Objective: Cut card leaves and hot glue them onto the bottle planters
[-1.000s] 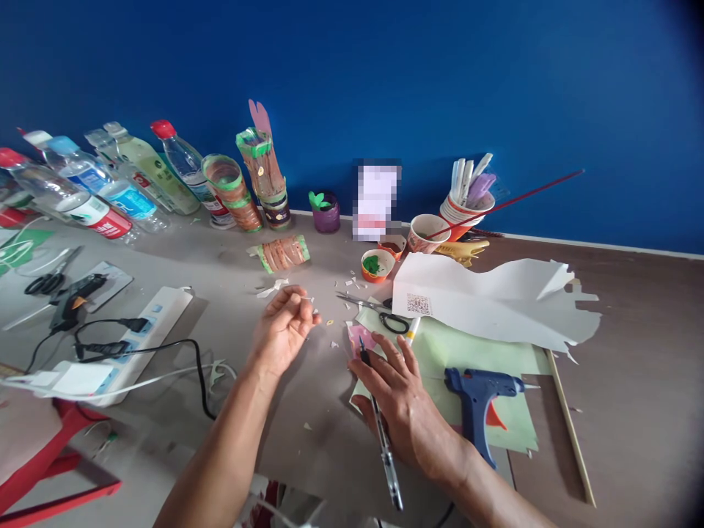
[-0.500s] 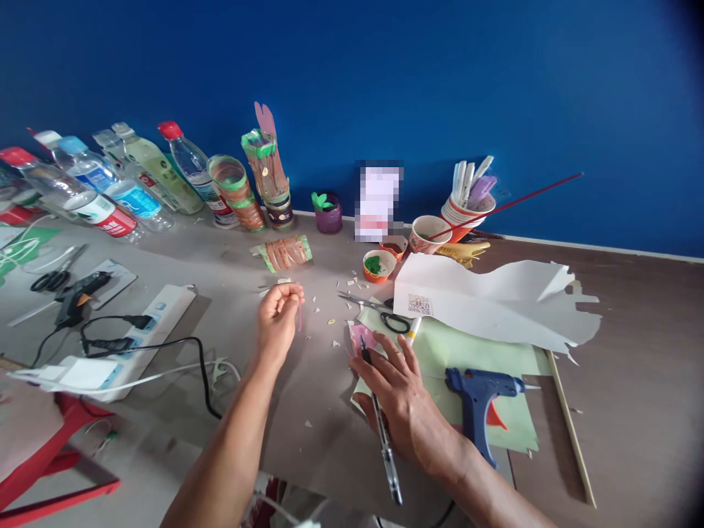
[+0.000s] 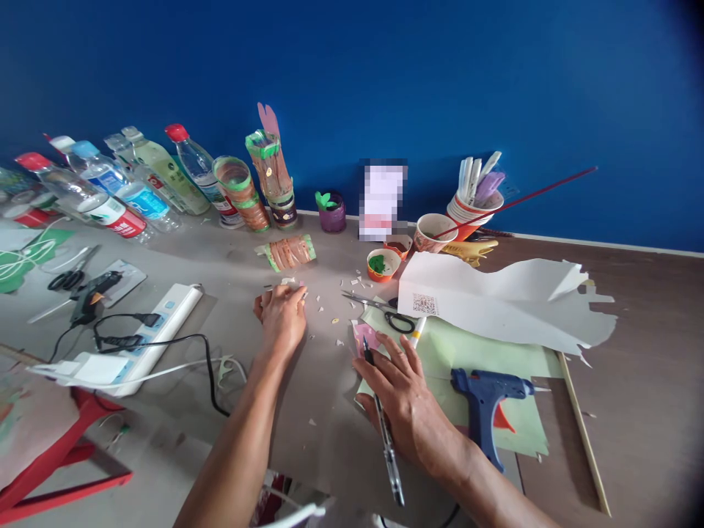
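My left hand (image 3: 283, 315) is low over the table, palm down, with its fingers curled under. A tiny pink bit shows just past its fingertips; whatever the fingers hold is hidden. My right hand (image 3: 404, 385) has a clear-barrelled pen (image 3: 389, 455) tucked under its index finger, the tip pointing away from me. The fingers of that hand spread over a small pink paper piece (image 3: 366, 335) and a pale green sheet (image 3: 440, 348). Beyond the right hand lie black-handled scissors (image 3: 399, 321), their blades pointing left. A white marker-like stick (image 3: 419, 331) touches the green sheet.
A blue glue gun (image 3: 484, 389) lies right of my hand, beside torn white paper (image 3: 495, 293). Paint cups (image 3: 383, 264), a brown-painted tube (image 3: 291, 251) and bottles (image 3: 124, 224) line the back. A power strip (image 3: 159, 330) with cables is on the left. Paper scraps dot the middle.
My left hand has dropped to the table and turned palm down; the thin pink strip it pinched is mostly out of sight. My right hand keeps its place with the pen.
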`<action>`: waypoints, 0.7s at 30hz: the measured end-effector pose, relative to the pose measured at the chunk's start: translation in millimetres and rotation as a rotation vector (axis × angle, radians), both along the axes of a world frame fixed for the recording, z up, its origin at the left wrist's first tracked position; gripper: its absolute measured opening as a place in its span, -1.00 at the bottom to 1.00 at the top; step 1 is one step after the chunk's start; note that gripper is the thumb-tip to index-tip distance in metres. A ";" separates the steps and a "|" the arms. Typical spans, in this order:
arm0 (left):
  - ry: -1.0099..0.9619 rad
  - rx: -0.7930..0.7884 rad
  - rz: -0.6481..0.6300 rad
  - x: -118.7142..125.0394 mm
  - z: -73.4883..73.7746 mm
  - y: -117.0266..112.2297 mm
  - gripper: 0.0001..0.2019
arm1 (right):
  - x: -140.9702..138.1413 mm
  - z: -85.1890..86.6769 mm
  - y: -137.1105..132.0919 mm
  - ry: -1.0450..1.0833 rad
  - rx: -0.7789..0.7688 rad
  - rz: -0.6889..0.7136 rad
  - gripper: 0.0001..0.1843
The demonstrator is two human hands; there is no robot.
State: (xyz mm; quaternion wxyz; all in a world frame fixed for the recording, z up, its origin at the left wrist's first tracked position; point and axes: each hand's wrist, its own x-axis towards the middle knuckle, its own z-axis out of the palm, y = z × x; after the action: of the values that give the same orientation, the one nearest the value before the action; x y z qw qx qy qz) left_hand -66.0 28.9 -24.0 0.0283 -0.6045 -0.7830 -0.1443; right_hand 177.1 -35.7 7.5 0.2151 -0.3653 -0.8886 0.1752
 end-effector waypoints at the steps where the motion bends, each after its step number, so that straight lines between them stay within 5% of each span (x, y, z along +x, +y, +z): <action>1: -0.001 -0.008 0.001 0.2 -0.3 0.4 -0.70 | -0.2 -0.1 0.0 -0.004 0.001 0.003 -0.63; 21: -0.030 0.024 -0.003 1.1 -3.3 1.2 -0.88 | 0.0 0.2 0.3 -0.012 0.020 -0.007 -0.61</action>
State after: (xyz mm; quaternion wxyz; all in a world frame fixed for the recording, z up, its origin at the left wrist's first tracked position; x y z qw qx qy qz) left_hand -65.0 30.1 -27.3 0.0236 -0.6031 -0.7805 -0.1628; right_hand 177.1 -35.4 7.7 0.2141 -0.3672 -0.8903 0.1634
